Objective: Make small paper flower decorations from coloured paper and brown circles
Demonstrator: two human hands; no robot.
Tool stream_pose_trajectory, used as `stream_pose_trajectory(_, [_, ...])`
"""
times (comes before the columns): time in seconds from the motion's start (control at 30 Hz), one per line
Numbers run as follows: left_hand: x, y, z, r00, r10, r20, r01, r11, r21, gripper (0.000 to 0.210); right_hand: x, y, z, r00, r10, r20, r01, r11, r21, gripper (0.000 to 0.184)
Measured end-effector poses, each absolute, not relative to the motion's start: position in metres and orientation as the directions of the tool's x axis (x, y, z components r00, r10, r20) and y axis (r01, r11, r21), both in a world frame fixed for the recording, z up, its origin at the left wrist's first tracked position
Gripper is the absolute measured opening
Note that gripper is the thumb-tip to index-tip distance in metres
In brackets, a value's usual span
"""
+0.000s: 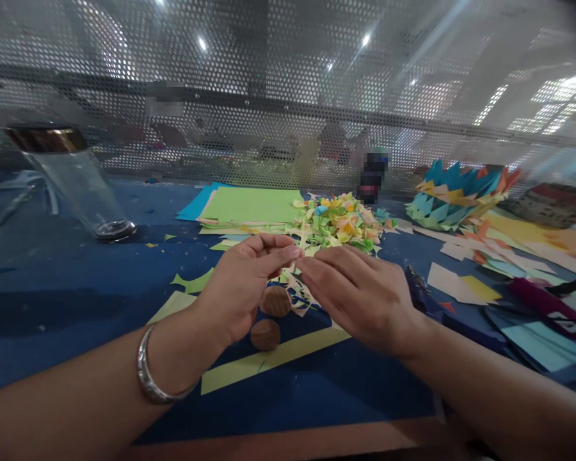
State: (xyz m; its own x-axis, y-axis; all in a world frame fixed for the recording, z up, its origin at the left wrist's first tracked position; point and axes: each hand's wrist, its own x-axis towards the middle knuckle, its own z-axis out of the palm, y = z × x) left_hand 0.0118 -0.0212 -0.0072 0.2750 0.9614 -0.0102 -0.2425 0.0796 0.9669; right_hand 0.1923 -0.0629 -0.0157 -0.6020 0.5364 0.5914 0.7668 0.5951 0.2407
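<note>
Two hands (300,282), two wooden discs (275,301)

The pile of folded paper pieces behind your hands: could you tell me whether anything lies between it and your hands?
Nothing solid does. The left hand and right hand meet fingertip to fingertip just in front of the pile of folded paper pieces, with only loose paper scraps under them.

Both forearms reach in from the near corners, bare, and converge toward the middle; the left hand (242,285) has thumb and forefinger pinched together, tips pointing right, remaining fingers curled beneath; the right hand (360,294) lies palm down, fingers extended leftward, their tips meeting the left fingertips; a silver bangle (148,374) circles the left wrist.
</note>
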Motion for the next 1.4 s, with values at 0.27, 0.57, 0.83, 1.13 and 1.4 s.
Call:
stream_pose_trajectory(0.27, [0.013, -0.027, -0.005, 0.317, 0.943, -0.105, -0.290, 0.202, 0.935, 0.013, 0.193, -0.062, -0.015, -0.645, 0.488, 0.588, 0.729, 0.624, 0.281, 0.026])
stream_pose_trajectory(0.57, [0.014, -0.028, -0.004, 0.353, 0.933, -0.074, -0.378, 0.215, 0.900, 0.017, 0.191, -0.055, -0.019, -0.625, 0.347, 0.699, 0.643, 0.736, 0.210, 0.018])
stream_pose_trajectory(0.83, [0.013, -0.023, -0.007, 0.277, 0.957, 0.089, -0.256, -0.015, 0.967, 0.026, 0.188, -0.057, -0.018, -0.412, 0.504, 0.759, 0.589, 0.783, -0.201, 0.010])
stream_pose_trajectory(1.13, [0.013, -0.023, -0.007, 0.280, 0.939, 0.201, -0.047, -0.196, 0.980, 0.024, 0.188, -0.052, -0.018, -0.218, 0.736, 0.641, 0.489, 0.651, -0.581, 0.004])
stream_pose_trajectory(1.4, [0.011, -0.023, -0.009, 0.422, 0.883, 0.202, 0.057, -0.249, 0.967, 0.036, 0.187, -0.047, -0.018, -0.221, 0.817, 0.532, 0.405, 0.574, -0.712, 0.011])
